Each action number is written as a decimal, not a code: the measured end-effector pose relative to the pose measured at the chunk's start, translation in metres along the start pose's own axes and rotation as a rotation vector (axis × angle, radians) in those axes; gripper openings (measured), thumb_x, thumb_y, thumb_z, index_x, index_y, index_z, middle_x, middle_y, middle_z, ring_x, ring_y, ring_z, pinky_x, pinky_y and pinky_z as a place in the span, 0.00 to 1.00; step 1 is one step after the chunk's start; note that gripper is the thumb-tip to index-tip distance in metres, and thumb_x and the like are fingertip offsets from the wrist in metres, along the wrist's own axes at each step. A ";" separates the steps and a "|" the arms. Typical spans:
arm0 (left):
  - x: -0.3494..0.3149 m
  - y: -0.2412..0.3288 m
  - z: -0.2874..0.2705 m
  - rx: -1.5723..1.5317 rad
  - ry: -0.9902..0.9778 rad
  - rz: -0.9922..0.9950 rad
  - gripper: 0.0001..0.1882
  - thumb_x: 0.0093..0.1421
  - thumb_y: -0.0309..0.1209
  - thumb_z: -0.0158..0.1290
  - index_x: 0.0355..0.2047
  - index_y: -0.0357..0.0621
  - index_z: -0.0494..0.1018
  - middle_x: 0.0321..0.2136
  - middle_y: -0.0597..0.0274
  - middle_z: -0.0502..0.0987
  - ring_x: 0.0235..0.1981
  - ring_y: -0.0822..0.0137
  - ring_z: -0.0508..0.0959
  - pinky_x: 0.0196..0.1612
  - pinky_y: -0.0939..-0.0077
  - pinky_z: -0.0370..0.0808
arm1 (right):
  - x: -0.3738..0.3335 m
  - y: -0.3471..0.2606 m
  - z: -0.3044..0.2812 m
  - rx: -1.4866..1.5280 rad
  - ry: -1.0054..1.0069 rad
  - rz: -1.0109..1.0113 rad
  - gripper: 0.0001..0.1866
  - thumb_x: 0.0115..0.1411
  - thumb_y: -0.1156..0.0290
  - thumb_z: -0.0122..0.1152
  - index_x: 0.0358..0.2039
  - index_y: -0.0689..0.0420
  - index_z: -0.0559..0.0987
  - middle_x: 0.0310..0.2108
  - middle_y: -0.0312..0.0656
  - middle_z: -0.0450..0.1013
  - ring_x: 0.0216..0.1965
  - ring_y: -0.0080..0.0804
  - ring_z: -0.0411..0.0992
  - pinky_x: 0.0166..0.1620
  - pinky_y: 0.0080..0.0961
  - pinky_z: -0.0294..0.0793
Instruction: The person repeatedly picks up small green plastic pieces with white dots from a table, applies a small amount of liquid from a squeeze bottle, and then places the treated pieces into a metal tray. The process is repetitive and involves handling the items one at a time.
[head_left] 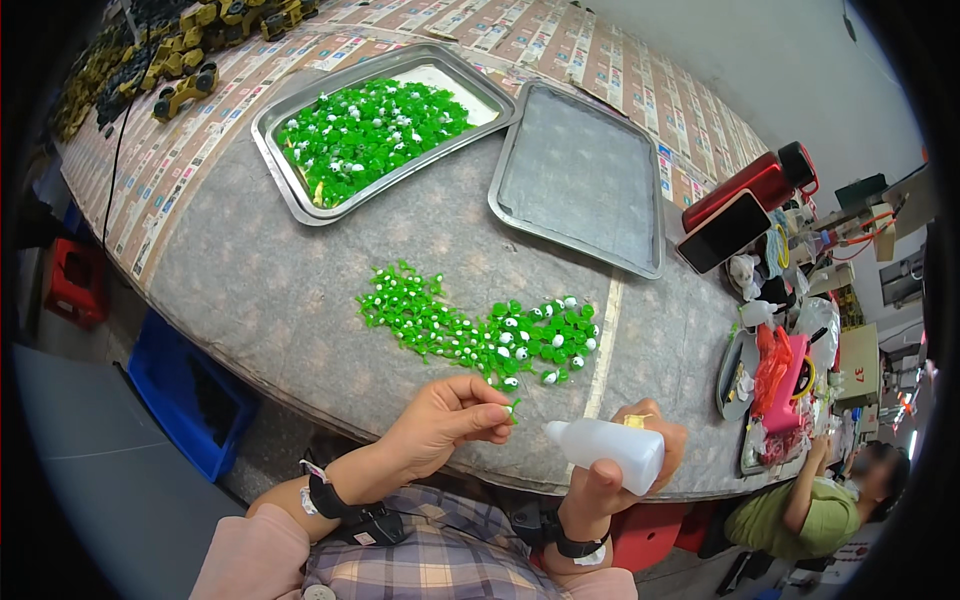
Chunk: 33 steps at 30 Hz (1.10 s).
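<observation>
Between thumb and fingertips, my left hand [455, 425] pinches a small green plastic piece [514, 410] with a white spot. My right hand [640, 440] is wrapped around a translucent white squeeze bottle [615, 449], tilted so its nozzle points left toward that piece. The nozzle and the piece are apart. Just beyond my hands, loose small green parts with white spots [425, 315] lie spread on the grey table cover. To their right sit larger green pieces with white-and-black eye-like balls [550, 340].
A metal tray [290, 195] heaped with green and white pieces stands at the back; a bare metal tray [580, 180] is beside it. On the right are a phone [724, 231], a red flask [740, 188] and clutter. Yellow toy vehicles [186, 90] lie far left. A person [810, 510] sits at right.
</observation>
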<state>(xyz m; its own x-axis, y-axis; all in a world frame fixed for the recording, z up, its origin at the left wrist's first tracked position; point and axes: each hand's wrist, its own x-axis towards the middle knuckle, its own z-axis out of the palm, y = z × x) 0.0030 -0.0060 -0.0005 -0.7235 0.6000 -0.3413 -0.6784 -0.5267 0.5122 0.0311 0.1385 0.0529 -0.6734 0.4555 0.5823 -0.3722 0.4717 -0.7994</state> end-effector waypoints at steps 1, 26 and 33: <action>0.000 0.000 0.000 -0.001 0.000 -0.001 0.04 0.50 0.24 0.49 0.28 0.40 0.68 0.23 0.63 0.72 0.26 0.74 0.73 0.32 0.81 0.72 | 0.000 0.001 -0.001 0.029 -0.015 -0.017 0.30 0.38 0.43 0.58 0.22 0.57 0.60 0.15 0.33 0.53 0.17 0.23 0.54 0.18 0.18 0.52; -0.001 0.000 -0.001 0.178 0.036 0.182 0.04 0.50 0.24 0.50 0.28 0.38 0.69 0.24 0.63 0.72 0.26 0.75 0.72 0.32 0.83 0.70 | 0.001 0.006 -0.004 0.130 0.157 -0.052 0.30 0.35 0.45 0.62 0.23 0.58 0.62 0.14 0.33 0.55 0.16 0.24 0.54 0.19 0.19 0.52; -0.002 -0.001 0.001 0.292 0.053 0.309 0.05 0.49 0.21 0.50 0.29 0.37 0.69 0.26 0.63 0.71 0.28 0.76 0.72 0.33 0.85 0.69 | -0.003 0.010 -0.005 0.127 0.071 -0.014 0.29 0.36 0.46 0.62 0.24 0.58 0.63 0.14 0.33 0.57 0.16 0.24 0.55 0.19 0.19 0.52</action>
<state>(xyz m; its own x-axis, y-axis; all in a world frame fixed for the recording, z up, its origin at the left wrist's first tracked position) 0.0052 -0.0062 0.0001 -0.8978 0.4050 -0.1733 -0.3699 -0.4795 0.7958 0.0330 0.1458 0.0437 -0.6222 0.5040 0.5990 -0.4624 0.3808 -0.8007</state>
